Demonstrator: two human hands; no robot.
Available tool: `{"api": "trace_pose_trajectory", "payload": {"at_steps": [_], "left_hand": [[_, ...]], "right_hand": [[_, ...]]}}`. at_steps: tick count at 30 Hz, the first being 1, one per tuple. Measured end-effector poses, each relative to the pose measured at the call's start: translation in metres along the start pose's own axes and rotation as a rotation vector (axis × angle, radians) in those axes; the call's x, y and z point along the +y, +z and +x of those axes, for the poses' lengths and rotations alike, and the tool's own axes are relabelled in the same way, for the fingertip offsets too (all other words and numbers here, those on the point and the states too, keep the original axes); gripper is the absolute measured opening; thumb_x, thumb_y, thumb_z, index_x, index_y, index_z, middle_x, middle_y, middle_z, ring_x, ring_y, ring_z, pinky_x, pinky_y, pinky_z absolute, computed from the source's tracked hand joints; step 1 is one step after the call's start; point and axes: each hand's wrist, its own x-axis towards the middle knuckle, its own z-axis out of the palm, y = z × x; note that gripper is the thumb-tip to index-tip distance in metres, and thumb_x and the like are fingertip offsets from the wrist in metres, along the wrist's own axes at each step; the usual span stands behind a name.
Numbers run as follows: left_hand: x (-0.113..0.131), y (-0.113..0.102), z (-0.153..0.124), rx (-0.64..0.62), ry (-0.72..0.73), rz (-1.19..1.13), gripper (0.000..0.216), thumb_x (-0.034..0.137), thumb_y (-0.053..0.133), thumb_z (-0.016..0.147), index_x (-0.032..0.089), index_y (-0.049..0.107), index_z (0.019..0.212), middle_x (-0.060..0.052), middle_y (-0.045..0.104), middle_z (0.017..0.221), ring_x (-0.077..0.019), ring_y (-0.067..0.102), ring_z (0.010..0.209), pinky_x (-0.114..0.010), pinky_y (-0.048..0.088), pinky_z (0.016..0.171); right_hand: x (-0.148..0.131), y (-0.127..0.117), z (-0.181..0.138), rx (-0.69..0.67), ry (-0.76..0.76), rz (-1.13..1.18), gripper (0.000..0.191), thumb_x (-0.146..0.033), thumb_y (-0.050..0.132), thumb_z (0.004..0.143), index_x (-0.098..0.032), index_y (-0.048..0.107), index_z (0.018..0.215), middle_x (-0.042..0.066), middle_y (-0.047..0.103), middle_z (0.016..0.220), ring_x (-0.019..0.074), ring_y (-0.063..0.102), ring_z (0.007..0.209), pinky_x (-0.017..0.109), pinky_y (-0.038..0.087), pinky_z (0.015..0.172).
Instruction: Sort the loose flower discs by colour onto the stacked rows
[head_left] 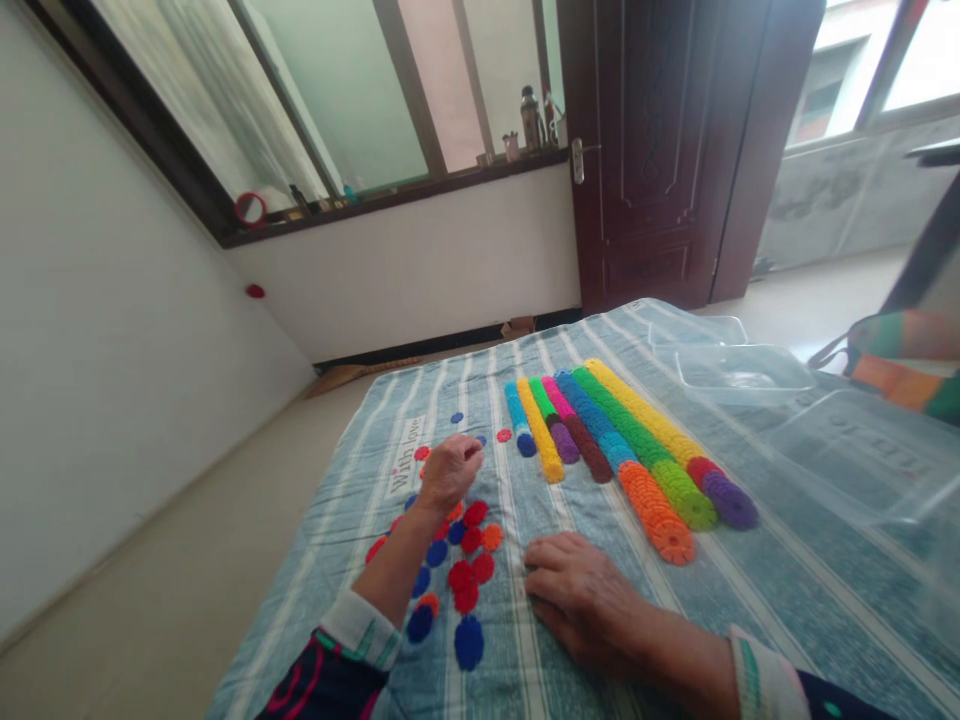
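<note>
My left hand (448,472) is closed in a pinch above the cloth. At its fingertips shows a small blue notched disc (481,440); whether it is gripped or just lies behind them I cannot tell. Below that wrist are scattered loose discs, among them a red disc (483,568), an orange disc (491,537) and a dark blue disc (469,642). My right hand (581,590) rests palm down on the cloth with loosely bent fingers, nothing visible in it. Beyond it lie several rows of stacked discs, such as an orange stack (656,510) and a yellow stack (637,405).
A blue-grey striped cloth (555,660) covers the surface. Clear plastic boxes (739,385) stand at the right, with a transparent lid (862,450) nearer me. An orange and green bag (900,365) is at the far right. Behind are a window ledge and a dark door (652,160).
</note>
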Motion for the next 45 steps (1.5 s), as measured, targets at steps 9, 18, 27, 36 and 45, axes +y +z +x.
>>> {"api": "trace_pose_trajectory", "payload": {"at_steps": [9,18,27,36,45], "left_hand": [[-0.069,-0.066,-0.049,-0.135,-0.324,0.123,0.011,0.024,0.058,0.065,0.02,0.067,0.06,0.003,0.062,0.058,-0.0156,0.057,0.064,-0.024,0.037,0.063],[-0.073,-0.072,-0.067,-0.167,-0.358,-0.024,0.015,0.032,0.061,0.06,0.02,0.067,0.053,0.003,0.057,0.049,-0.0138,0.051,0.055,-0.024,0.032,0.055],[-0.078,-0.051,-0.052,-0.207,-0.44,-0.093,0.012,0.028,0.063,0.055,0.019,0.062,0.048,0.003,0.053,0.044,-0.0124,0.047,0.05,-0.024,0.03,0.051],[-0.072,-0.057,-0.043,-0.091,-0.586,-0.268,0.009,0.024,0.066,0.049,0.018,0.059,0.048,0.004,0.051,0.041,-0.0114,0.046,0.049,-0.023,0.034,0.049],[-0.011,-0.025,-0.008,-0.063,-0.384,-0.486,0.015,0.031,0.067,0.058,0.016,0.064,0.061,0.004,0.056,0.054,-0.0098,0.047,0.053,-0.024,0.038,0.054]], "right_hand": [[0.0,-0.002,-0.006,0.046,-0.032,0.057,0.016,-0.015,0.05,0.093,-0.019,0.061,0.083,0.007,0.064,0.096,0.0197,0.058,0.095,0.035,0.045,0.088],[-0.001,-0.003,-0.008,0.051,-0.035,0.073,0.017,-0.014,0.049,0.093,-0.019,0.063,0.085,0.007,0.066,0.099,0.0213,0.06,0.097,0.037,0.048,0.089],[-0.001,-0.003,-0.008,0.042,-0.025,0.084,0.015,-0.012,0.051,0.091,-0.019,0.064,0.086,0.007,0.066,0.099,0.0219,0.06,0.1,0.039,0.047,0.089],[-0.002,-0.003,-0.006,0.038,-0.024,0.069,0.016,-0.014,0.05,0.093,-0.019,0.062,0.084,0.006,0.065,0.097,0.0204,0.058,0.098,0.036,0.046,0.088],[-0.002,-0.002,-0.003,0.024,0.002,0.036,0.013,-0.014,0.054,0.089,-0.019,0.058,0.078,0.005,0.064,0.094,0.0199,0.058,0.092,0.035,0.044,0.083]]}}
